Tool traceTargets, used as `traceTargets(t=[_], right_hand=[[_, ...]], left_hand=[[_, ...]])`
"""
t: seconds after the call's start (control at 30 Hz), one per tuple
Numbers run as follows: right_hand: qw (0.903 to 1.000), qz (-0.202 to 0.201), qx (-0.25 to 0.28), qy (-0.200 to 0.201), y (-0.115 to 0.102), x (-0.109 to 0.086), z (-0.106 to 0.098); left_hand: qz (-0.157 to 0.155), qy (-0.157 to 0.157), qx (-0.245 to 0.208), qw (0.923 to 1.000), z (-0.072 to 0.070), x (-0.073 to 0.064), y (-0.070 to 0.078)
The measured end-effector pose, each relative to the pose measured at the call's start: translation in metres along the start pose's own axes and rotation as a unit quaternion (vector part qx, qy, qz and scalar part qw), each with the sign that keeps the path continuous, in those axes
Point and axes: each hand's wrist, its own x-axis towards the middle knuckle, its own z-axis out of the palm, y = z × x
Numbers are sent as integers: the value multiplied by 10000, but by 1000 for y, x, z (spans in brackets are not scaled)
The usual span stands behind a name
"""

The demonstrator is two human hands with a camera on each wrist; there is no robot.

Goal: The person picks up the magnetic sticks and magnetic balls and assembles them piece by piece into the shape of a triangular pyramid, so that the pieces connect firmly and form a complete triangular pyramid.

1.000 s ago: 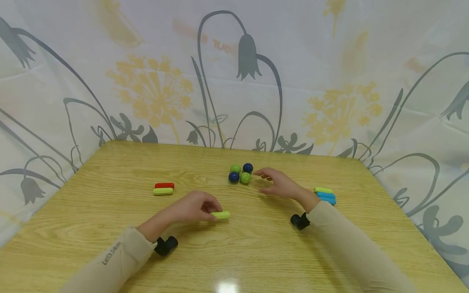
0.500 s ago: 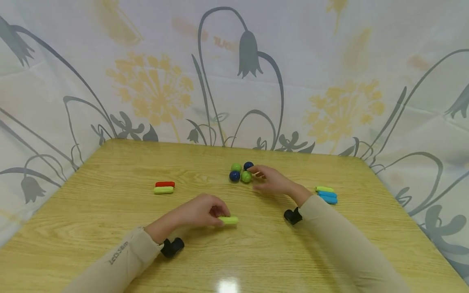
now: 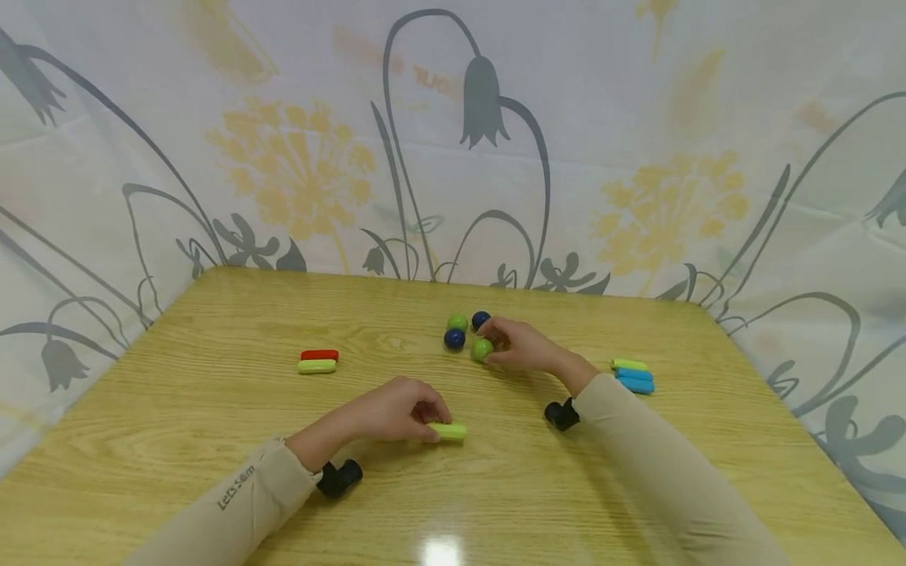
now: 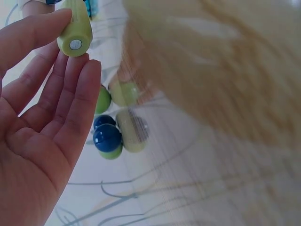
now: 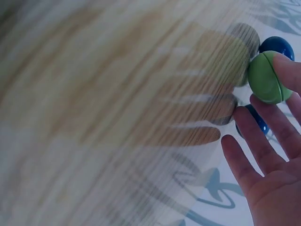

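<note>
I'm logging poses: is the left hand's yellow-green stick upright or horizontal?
Horizontal: in the head view, the yellow-green stick runs sideways from the left hand.

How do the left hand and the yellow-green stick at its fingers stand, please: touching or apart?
Touching. The left wrist view shows it: the left hand has its thumb on the side of the yellow-green stick, with no gap.

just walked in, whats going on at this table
A person's left hand holds a yellow-green stick, while the right hand grips a green ball. Close by sit a second green ball and two dark blue balls. To the person's left lie a red stick and a second yellow-green stick, side by side; to the right, a third yellow-green stick and two light blue sticks.
</note>
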Motion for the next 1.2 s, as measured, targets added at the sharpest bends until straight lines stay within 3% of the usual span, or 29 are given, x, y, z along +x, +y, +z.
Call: traceTargets(t=[0.27,1.2], right_hand=[[9997,-28,-254,27,-1,-5,-1],[9992,-272,165,-244,-21,-59,9]], left_hand=[[-1,3,-36,10000,-1,0,3],[-106,164,19,9998,1,2,1]])
